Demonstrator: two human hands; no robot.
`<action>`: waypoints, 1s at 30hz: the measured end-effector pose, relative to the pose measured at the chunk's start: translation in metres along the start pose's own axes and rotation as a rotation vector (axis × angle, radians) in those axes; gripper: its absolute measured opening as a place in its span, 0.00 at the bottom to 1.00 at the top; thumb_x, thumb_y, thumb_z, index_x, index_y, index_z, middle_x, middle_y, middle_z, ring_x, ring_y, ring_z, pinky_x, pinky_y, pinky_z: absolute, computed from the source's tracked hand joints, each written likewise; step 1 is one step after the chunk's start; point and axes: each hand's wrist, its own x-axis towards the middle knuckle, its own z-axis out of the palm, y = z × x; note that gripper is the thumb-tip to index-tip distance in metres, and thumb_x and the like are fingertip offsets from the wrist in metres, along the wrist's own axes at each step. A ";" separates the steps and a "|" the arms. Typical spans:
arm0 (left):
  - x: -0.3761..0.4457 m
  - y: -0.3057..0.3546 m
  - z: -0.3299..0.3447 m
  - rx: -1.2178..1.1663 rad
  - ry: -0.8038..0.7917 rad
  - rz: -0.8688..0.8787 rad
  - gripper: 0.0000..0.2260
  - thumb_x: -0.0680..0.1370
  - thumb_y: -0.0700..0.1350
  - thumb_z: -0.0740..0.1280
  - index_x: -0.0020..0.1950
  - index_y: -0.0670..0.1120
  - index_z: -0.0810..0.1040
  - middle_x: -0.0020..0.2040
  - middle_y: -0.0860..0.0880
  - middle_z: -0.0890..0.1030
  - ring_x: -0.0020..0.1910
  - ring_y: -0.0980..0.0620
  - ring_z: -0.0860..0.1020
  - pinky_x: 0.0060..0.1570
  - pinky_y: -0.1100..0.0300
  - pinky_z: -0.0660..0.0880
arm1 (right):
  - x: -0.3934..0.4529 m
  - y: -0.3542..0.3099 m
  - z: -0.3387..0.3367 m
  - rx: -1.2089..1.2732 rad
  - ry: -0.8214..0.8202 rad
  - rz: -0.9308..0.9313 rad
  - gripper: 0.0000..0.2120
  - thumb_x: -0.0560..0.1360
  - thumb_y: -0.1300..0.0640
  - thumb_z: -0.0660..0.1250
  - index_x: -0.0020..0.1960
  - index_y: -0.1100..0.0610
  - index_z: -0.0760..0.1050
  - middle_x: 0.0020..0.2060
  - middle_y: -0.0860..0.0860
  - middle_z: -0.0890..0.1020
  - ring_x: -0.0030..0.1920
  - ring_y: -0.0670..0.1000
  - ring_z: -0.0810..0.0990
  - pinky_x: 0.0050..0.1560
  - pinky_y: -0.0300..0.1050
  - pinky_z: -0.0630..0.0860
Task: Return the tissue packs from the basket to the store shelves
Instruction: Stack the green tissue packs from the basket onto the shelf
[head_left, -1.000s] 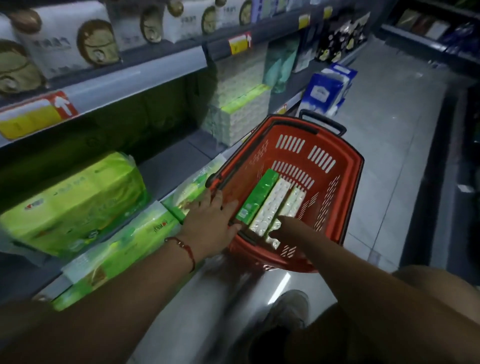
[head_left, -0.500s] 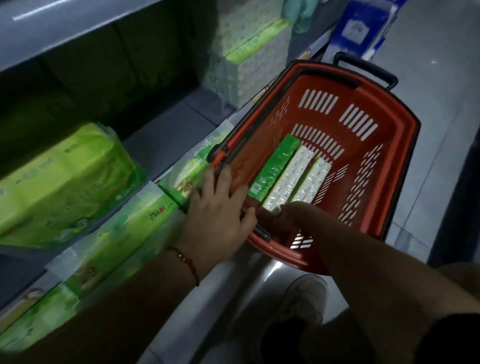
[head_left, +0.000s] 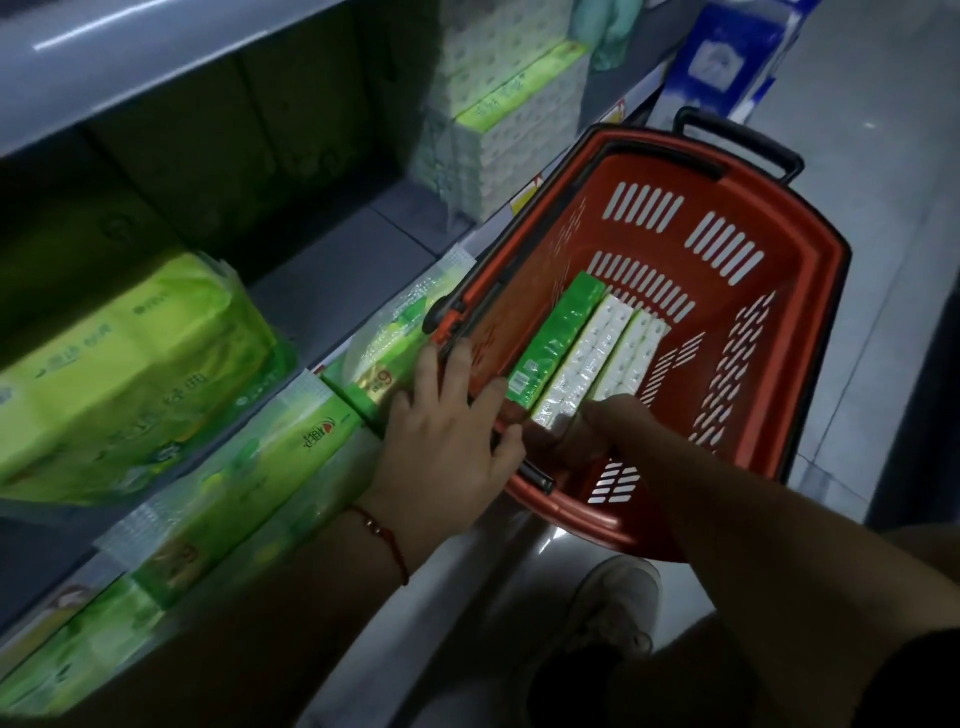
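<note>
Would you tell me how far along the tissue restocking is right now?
Green packs already line the shelf edge. The right hand is reaching the near end of the tissue packs in the basket; the left hand rests on its rim. All those packs remain to shelve.

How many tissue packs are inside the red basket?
3, side by side on the basket floor: a green pack at left, a white pack in the middle, another white pack at right.
</note>
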 end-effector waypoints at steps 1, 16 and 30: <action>0.000 -0.001 0.000 -0.005 0.004 0.005 0.25 0.78 0.60 0.53 0.67 0.49 0.75 0.74 0.40 0.65 0.73 0.35 0.60 0.57 0.39 0.73 | -0.019 -0.007 -0.010 0.005 0.040 -0.040 0.17 0.75 0.45 0.68 0.41 0.61 0.77 0.44 0.58 0.83 0.47 0.59 0.83 0.47 0.48 0.79; -0.015 -0.002 -0.039 -0.154 -0.184 -0.031 0.23 0.81 0.61 0.57 0.73 0.52 0.67 0.78 0.44 0.59 0.77 0.41 0.56 0.70 0.43 0.65 | -0.153 -0.011 -0.103 0.480 -0.164 -0.013 0.16 0.79 0.44 0.61 0.49 0.58 0.74 0.42 0.56 0.79 0.39 0.52 0.77 0.38 0.46 0.76; -0.094 -0.012 -0.128 -0.875 -0.063 -0.025 0.36 0.74 0.68 0.65 0.77 0.62 0.54 0.69 0.61 0.72 0.62 0.59 0.75 0.55 0.65 0.73 | -0.342 -0.033 -0.090 0.602 -0.404 -0.329 0.15 0.80 0.48 0.57 0.48 0.56 0.78 0.43 0.53 0.79 0.37 0.47 0.76 0.37 0.38 0.76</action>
